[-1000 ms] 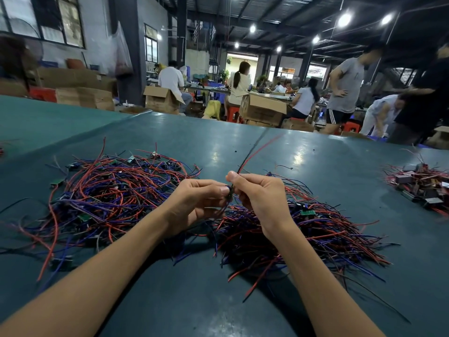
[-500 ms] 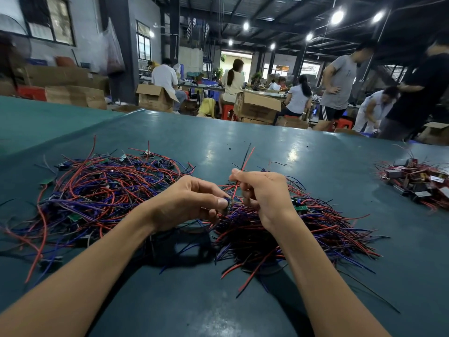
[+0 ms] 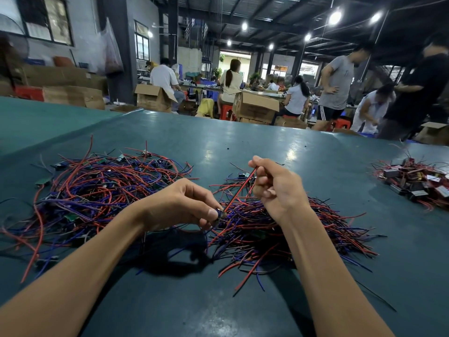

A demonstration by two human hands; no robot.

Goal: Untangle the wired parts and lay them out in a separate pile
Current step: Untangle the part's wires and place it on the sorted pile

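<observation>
glossy smooth teal table (image 3: 279,152), plastic-coated red and blue wires (image 3: 102,188), matt cardboard boxes (image 3: 255,105)

A factory assembly floor: workers (image 3: 229,82) sit on red plastic stools (image 3: 227,111) or stand among open cardboard boxes (image 3: 255,105), under round lamps (image 3: 335,17) fixed to a dark steel-beamed roof (image 3: 279,10). In the foreground, 3 heaps of red-and-blue wired parts (image 3: 97,190) lie on a long teal desk (image 3: 243,147); more cartons (image 3: 73,96) are stacked by the windowed wall.
</observation>
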